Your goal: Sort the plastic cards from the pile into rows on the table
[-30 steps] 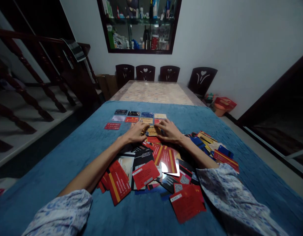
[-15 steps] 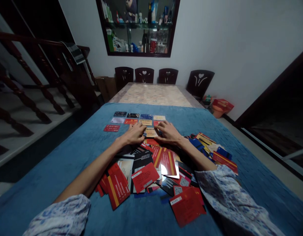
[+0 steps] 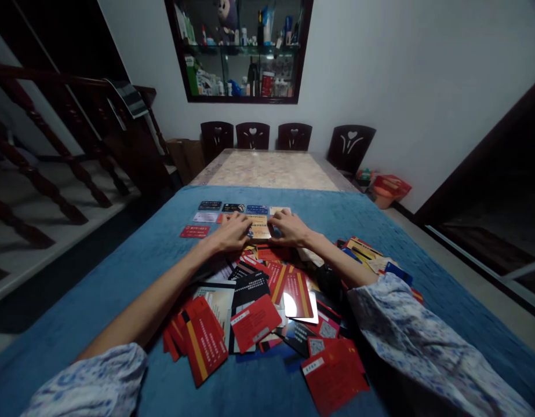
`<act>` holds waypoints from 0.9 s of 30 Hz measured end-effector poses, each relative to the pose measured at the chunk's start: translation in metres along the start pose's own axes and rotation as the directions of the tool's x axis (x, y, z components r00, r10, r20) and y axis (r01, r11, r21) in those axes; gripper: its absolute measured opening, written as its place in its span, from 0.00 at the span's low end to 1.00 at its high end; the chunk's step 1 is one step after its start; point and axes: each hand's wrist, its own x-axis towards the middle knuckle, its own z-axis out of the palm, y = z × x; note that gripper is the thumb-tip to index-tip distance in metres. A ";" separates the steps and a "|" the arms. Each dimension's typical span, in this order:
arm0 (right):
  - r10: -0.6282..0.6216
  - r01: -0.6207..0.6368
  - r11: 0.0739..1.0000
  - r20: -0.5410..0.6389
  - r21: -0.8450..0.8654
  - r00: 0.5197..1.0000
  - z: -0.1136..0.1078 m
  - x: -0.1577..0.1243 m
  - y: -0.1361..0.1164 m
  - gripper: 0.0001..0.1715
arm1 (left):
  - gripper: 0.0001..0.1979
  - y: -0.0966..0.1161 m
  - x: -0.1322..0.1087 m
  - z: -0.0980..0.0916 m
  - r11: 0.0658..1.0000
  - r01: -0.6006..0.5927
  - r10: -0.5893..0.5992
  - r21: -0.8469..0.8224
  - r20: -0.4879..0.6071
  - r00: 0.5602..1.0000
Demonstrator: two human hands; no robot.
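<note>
A gold-coloured bank card (image 3: 260, 230) is held by its two side edges between my hands, just in front of the laid-out rows. The fingers of my left hand (image 3: 233, 231) are bent and closed on its left edge. My right hand (image 3: 290, 228) pinches the right edge. Beyond my hands lie a dark card (image 3: 210, 205), a black card (image 3: 233, 207), a blue card (image 3: 257, 209) and a cream card (image 3: 280, 211). Closer in are a pale lilac card (image 3: 205, 217) and a red card (image 3: 195, 231). My hands partly hide other cards in these rows.
A loose heap of overlapping cards, with a red card (image 3: 255, 323) on top, spreads between my forearms. Another card pile (image 3: 366, 252) lies right of my right forearm. A blue cloth (image 3: 132, 278) covers the near table. Chairs (image 3: 350, 147) stand along the far side.
Both hands have moved slightly away from me with the gold-coloured bank card, which now overlaps the second row in view. The camera view has shifted a little.
</note>
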 end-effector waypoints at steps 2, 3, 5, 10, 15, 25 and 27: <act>0.008 -0.008 1.000 0.009 -0.008 1.000 -0.002 0.006 0.000 0.19 | 0.18 -0.003 0.004 -0.002 1.000 0.017 -0.017 0.011 0.001 1.000; 0.012 -0.012 1.000 0.010 -0.013 1.000 -0.002 0.009 0.000 0.19 | 0.18 -0.005 0.007 -0.002 0.999 0.027 -0.027 0.017 0.003 1.000; 0.017 -0.017 1.000 0.009 -0.020 1.000 -0.001 0.015 0.001 0.20 | 0.20 -0.009 0.012 -0.002 0.998 0.045 -0.046 0.037 0.009 0.999; 0.043 -0.043 0.999 0.008 -0.026 0.999 0.003 0.033 0.006 0.19 | 0.21 -0.016 0.026 0.000 0.996 0.068 -0.070 0.062 0.026 0.997; 0.077 -0.076 0.997 0.036 -0.014 0.996 0.007 0.048 0.012 0.19 | 0.21 -0.022 0.038 0.003 0.994 0.102 -0.103 0.046 0.025 0.994; 0.100 -0.099 0.995 0.110 -0.010 0.989 0.012 0.068 0.017 0.19 | 0.19 -0.037 0.056 0.015 0.990 0.110 -0.118 0.093 0.091 0.989; 0.100 -0.100 0.995 0.118 -0.006 0.988 0.014 0.071 0.018 0.20 | 0.18 -0.039 0.058 0.016 0.990 0.115 -0.123 0.079 0.103 0.987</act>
